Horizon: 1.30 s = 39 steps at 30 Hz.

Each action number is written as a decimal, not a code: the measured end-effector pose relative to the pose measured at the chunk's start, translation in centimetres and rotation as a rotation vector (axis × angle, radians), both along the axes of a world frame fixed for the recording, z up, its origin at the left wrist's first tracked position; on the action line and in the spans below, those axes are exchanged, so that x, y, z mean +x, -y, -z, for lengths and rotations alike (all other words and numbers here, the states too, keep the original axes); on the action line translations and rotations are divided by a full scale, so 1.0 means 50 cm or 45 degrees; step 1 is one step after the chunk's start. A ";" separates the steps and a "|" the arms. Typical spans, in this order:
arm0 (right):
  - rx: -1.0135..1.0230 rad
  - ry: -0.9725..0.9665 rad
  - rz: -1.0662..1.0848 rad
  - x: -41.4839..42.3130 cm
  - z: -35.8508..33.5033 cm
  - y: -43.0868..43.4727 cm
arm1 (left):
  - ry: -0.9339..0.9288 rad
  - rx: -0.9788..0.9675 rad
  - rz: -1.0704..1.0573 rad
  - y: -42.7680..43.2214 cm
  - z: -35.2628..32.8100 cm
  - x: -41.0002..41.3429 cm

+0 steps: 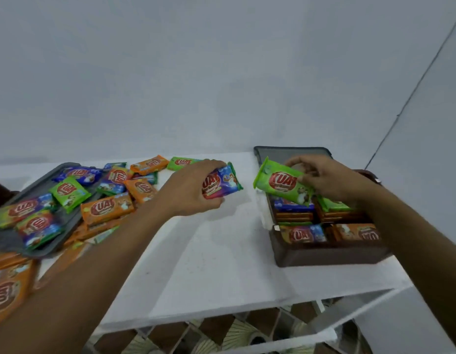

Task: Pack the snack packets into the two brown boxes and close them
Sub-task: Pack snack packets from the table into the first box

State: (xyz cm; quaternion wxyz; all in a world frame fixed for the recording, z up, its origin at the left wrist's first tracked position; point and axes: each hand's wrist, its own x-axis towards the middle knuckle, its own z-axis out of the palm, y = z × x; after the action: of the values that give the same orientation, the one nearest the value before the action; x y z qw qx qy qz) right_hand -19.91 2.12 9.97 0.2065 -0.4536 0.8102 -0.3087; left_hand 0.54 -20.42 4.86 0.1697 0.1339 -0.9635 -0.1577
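A brown box (324, 255) stands open at the right of the white table, its lid (293, 151) raised behind, with several snack packets stacked inside. My right hand (331, 180) pinches a green packet (280, 183) tilted above the box's back left corner. My left hand (191, 190) grips a blue and red packet (223, 182) just above the table's middle. Several loose packets, orange, green and blue, lie heaped at the left. Only one brown box is in view.
A grey tray (7, 241) at the left holds part of the heap, with a green packet (69, 192) on top. The white table (209, 264) ends at a front edge, with a patterned floor below. A pale wall rises behind.
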 end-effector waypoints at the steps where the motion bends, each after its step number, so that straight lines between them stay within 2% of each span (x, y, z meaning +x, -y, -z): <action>1: -0.008 0.019 0.013 -0.027 0.003 -0.024 | -0.005 -0.018 0.043 -0.021 -0.008 -0.029; 5: -0.036 0.160 0.082 -0.117 0.024 -0.100 | -0.046 -0.106 0.180 -0.095 -0.028 -0.132; 10: 0.026 0.024 0.094 -0.218 0.050 -0.156 | 0.041 -0.171 0.209 -0.175 -0.041 -0.239; 16: 0.228 -0.711 -0.007 -0.266 0.096 -0.166 | 0.361 -0.421 0.173 -0.238 0.002 -0.329; 19: 0.248 -1.017 -0.076 -0.274 0.123 -0.171 | 0.393 -0.434 0.143 -0.239 0.025 -0.333; 22: 0.195 -0.893 -0.177 -0.283 0.121 -0.173 | 0.423 -0.410 0.134 -0.239 0.024 -0.334; 24: 0.285 -0.854 -0.266 -0.288 0.118 -0.173 | 0.457 -0.439 0.142 -0.243 0.021 -0.339; 27: 0.356 -0.944 -0.342 -0.295 0.124 -0.170 | 0.458 -0.405 0.114 -0.242 0.028 -0.342; 35: 0.315 -1.135 -0.308 -0.290 0.143 -0.163 | 0.442 -0.420 0.054 -0.244 0.039 -0.340; 39: 0.280 -1.154 -0.281 -0.290 0.148 -0.166 | 0.440 -0.411 0.032 -0.245 0.041 -0.339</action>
State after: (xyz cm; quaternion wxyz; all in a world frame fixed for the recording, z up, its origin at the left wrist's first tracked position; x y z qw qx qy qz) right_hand -34.39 10.43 2.59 -0.0891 -0.6013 0.7934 0.0315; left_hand -16.41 -8.16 2.81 0.0195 0.1180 -0.9926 0.0216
